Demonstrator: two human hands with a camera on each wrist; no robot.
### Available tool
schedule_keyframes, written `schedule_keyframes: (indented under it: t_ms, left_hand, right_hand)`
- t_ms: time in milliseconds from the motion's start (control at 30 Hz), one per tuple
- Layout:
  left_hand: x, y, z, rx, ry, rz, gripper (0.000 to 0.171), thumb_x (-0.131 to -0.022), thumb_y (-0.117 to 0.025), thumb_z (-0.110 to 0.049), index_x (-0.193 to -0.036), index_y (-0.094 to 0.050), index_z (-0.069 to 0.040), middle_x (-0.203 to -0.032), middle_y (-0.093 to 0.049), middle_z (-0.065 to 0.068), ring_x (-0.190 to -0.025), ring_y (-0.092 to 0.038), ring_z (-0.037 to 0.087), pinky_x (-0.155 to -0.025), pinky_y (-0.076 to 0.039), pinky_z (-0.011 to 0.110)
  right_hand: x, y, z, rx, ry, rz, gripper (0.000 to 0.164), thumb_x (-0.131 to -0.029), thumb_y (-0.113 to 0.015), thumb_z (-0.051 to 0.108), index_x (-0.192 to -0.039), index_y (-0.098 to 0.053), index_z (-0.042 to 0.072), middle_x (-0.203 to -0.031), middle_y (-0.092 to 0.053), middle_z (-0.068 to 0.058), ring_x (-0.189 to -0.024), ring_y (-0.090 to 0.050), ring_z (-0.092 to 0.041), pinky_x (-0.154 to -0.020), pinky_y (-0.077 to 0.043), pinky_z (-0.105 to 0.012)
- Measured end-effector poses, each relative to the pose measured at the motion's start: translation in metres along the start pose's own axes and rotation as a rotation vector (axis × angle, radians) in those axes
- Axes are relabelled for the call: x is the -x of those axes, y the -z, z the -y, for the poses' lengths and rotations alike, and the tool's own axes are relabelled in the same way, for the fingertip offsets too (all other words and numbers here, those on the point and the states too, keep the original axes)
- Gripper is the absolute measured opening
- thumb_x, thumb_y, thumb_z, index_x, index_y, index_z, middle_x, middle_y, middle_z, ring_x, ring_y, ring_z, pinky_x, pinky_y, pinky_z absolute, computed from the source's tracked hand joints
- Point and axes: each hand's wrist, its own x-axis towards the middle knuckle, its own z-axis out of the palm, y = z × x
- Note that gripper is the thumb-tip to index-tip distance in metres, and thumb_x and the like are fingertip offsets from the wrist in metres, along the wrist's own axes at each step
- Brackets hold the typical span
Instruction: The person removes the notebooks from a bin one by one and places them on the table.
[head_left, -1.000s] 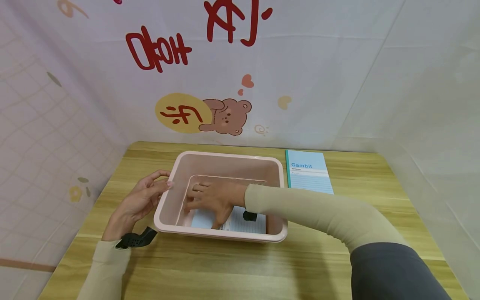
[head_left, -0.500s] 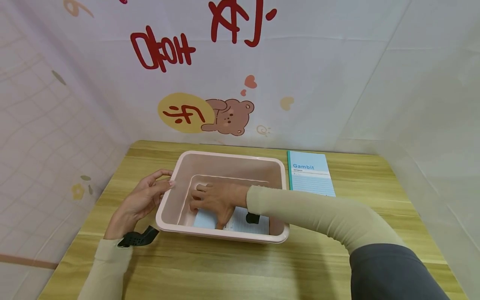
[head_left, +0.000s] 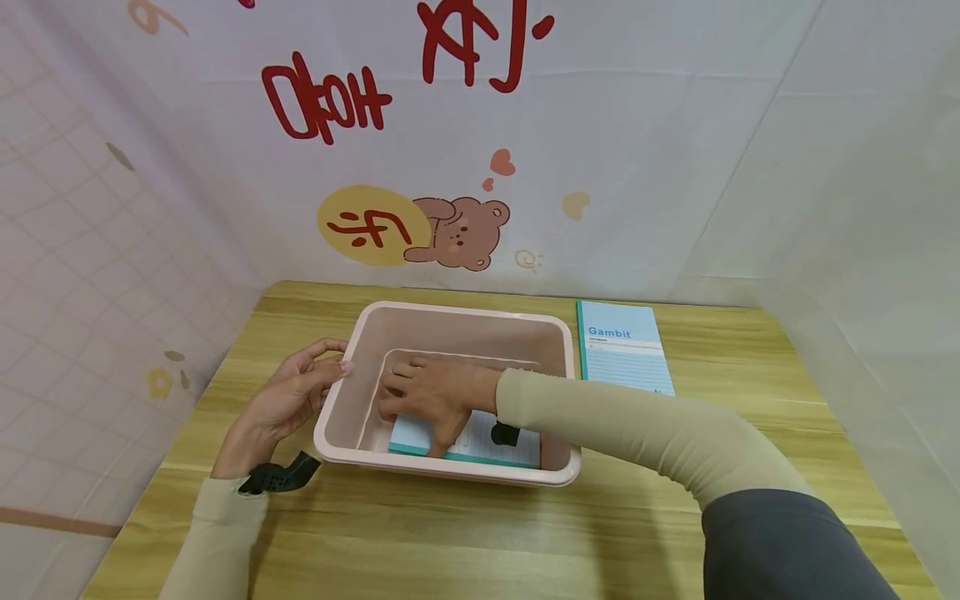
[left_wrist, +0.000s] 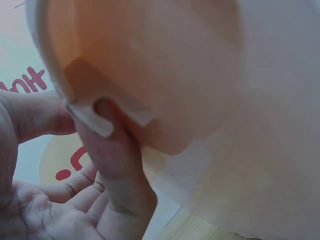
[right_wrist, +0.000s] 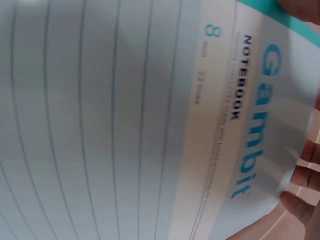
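Work looks partway: one notebook (right_wrist: pixel 150 120) is inside the bin (head_left: pixel 480 475), gripped across its width by the right hand (head_left: pixel 431 396); a second notebook (head_left: pixel 626 346) lies outside, right of the bin, on the counter (head_left: pixel 450 542). The left hand (head_left: pixel 288 396) pinches the bin's left rim. A sleeve (head_left: pixel 600 412) covers the second notebook's near end; whether the first touches the bin's floor is unclear.

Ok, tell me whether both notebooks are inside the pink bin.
No, one notebook lies in the bin under the right hand, while the other notebook lies on the table outside it.
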Motion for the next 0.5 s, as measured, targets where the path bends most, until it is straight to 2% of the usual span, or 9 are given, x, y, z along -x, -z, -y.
schedule_keyframes:
  t_ms: [100,233,500]
  left_hand:
    - [-0.0003,-0.0001,0.0002,0.001,0.002,-0.002,0.022,-0.106,-0.053,-0.008,-0.127,-0.047,-0.012,-0.106,-0.075,0.0,-0.094,-0.075,0.016,-0.078,-0.063,0.037]
    - [-0.0002,-0.0001,0.0,0.005,0.003,-0.001,0.023,-0.106,-0.053,-0.008,-0.127,-0.047,-0.012,-0.107,-0.076,0.0,-0.095,-0.075,0.016,-0.078,-0.063,0.037]
    - [-0.0004,0.0009,0.0011,0.001,-0.009,0.009,0.023,-0.106,-0.053,-0.008,-0.128,-0.046,-0.011,-0.107,-0.075,0.001,-0.094,-0.076,0.017,-0.078,-0.063,0.036]
  right_hand:
    - [-0.0001,0.0002,-0.0003,0.032,0.0,-0.015,0.092,-0.073,-0.056,0.09,-0.138,-0.039,0.028,-0.139,-0.043,0.001,-0.131,-0.04,-0.017,-0.116,-0.035,-0.04]
    - [0.0002,0.0007,-0.001,0.018,0.012,-0.03,0.098,-0.074,-0.057,0.09,-0.141,-0.036,0.022,-0.139,-0.048,0.002,-0.132,-0.044,-0.015,-0.118,-0.034,-0.04]
    - [0.001,-0.0037,-0.0064,0.021,0.058,-0.143,0.079,-0.08,-0.054,0.082,-0.136,-0.051,0.027,-0.137,-0.053,0.004,-0.13,-0.044,-0.016,-0.116,-0.032,-0.039]
